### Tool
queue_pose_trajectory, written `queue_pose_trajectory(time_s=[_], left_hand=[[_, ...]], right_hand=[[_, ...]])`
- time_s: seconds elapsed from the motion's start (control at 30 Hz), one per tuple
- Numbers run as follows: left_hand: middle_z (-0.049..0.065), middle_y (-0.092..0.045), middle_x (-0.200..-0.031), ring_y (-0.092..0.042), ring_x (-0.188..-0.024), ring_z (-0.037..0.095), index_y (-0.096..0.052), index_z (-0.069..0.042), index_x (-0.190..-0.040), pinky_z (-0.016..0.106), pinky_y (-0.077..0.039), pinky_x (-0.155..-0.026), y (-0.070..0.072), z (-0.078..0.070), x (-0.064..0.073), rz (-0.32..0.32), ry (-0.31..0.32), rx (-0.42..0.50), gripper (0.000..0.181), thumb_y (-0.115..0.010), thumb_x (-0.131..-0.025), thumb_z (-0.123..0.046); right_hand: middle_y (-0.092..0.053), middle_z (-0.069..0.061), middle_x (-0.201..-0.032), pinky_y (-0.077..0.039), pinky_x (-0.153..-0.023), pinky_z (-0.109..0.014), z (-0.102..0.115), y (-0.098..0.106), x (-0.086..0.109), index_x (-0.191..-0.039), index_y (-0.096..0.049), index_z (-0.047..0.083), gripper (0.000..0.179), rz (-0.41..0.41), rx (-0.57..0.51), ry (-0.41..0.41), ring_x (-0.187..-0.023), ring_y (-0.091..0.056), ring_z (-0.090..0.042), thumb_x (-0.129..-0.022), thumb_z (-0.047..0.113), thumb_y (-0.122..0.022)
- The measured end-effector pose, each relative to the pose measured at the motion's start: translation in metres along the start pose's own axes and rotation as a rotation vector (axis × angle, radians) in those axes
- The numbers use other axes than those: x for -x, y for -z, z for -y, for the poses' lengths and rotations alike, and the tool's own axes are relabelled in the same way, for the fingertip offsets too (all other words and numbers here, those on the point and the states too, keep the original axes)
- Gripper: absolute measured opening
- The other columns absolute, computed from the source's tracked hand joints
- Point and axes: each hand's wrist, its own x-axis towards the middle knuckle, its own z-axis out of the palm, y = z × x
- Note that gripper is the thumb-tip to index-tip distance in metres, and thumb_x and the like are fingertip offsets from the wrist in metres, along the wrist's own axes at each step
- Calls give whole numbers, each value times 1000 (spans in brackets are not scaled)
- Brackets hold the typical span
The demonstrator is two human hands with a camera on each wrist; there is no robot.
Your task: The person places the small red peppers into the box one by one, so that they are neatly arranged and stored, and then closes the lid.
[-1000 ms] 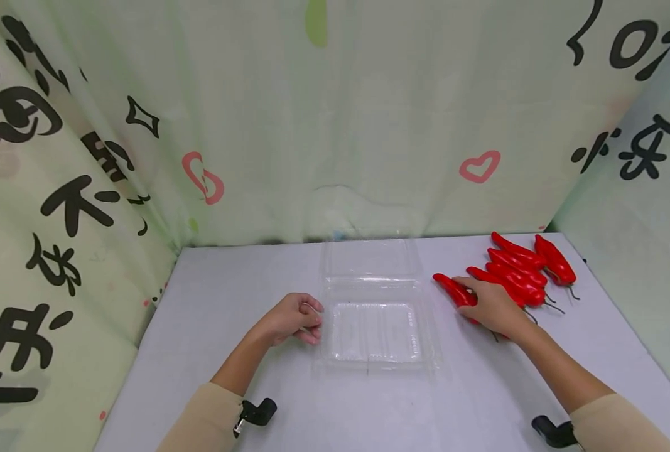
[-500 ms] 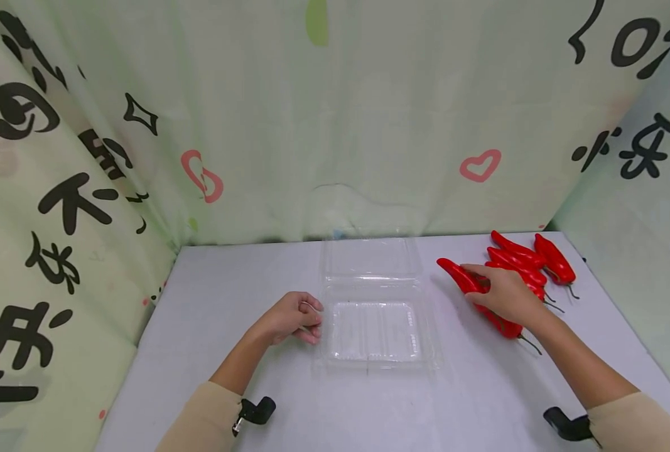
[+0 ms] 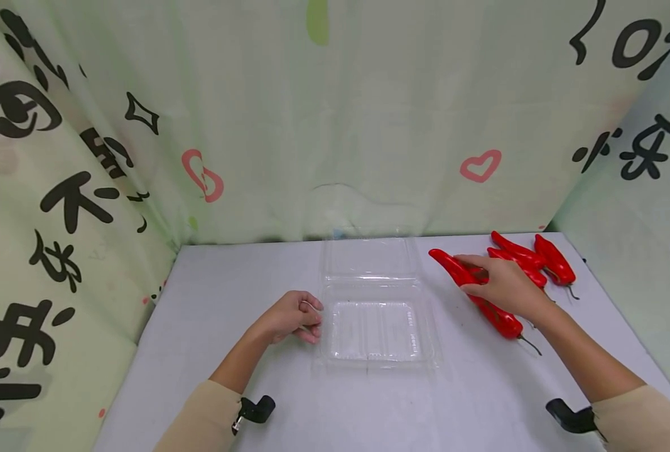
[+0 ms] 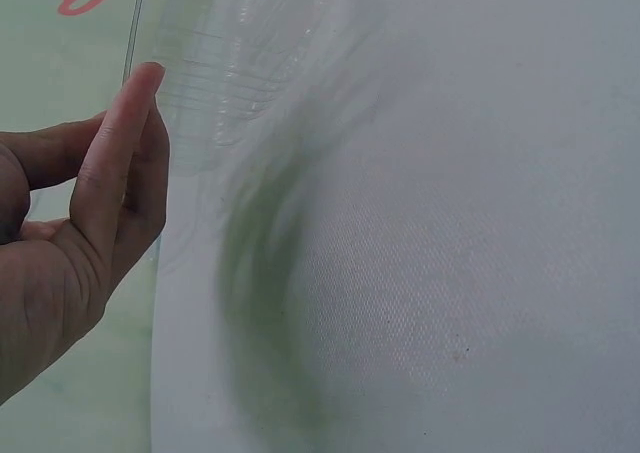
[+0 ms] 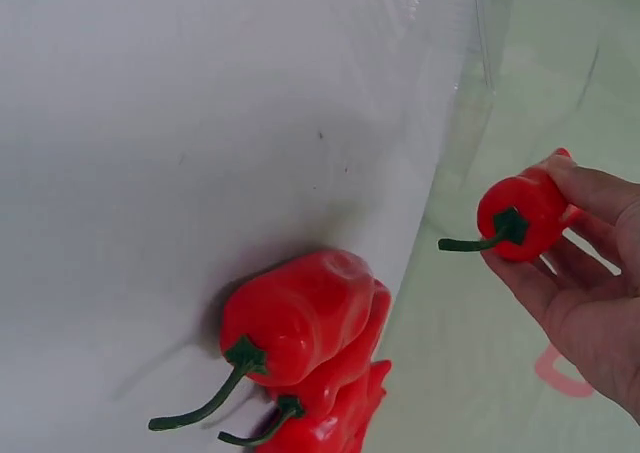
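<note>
My right hand (image 3: 504, 285) grips a red chili pepper (image 3: 498, 319) with its green stem toward me, at the left side of the pepper pile. More red shows between the fingers. In the right wrist view, the pepper (image 5: 515, 208) is held between thumb and fingers, apart from the peppers (image 5: 300, 318) on the table. A clear plastic clamshell container (image 3: 374, 361) lies with its lid folded back in the middle. Beside its left rim rests my left hand (image 3: 292, 318), fingers loosely bent. The left wrist view shows those fingertips right at the container's edge.
Several more red peppers (image 3: 555, 260) lie at the table's back right, stems toward me. The white table (image 3: 227, 282) ends against a pale curtain (image 3: 368, 125) with black lettering and hearts. Each sleeve carries a black camera mount (image 3: 258, 409).
My right hand has picked up the pepper, raised it a little, and moved slightly right and away from me. The left hand and container have stayed put.
</note>
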Motion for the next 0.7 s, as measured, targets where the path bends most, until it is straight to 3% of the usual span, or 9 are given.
queue_pose_trajectory(time_s=[0.43, 0.7], left_hand=[[15, -66, -84, -69, -64, 18, -53, 8, -118, 33, -65, -61, 0, 2, -1, -3, -2, -4, 22, -62, -98, 5], [14, -65, -83, -69, -63, 18, -52, 8, -118, 33, -65, -61, -1, 0, 0, -3, 7, -9, 22, -61, -98, 6]], right_hand=[[-66, -25, -131, -67, -73, -42, 25, -3, -9, -149, -52, 6, 78, 82, -66, 68, -115, -65, -44, -82, 20, -88], [-68, -18, -129, -66, -74, -37, 38, -8, -11, -145, -57, 10, 69, 137, -67, 112, -114, -66, -37, -84, 21, -86]])
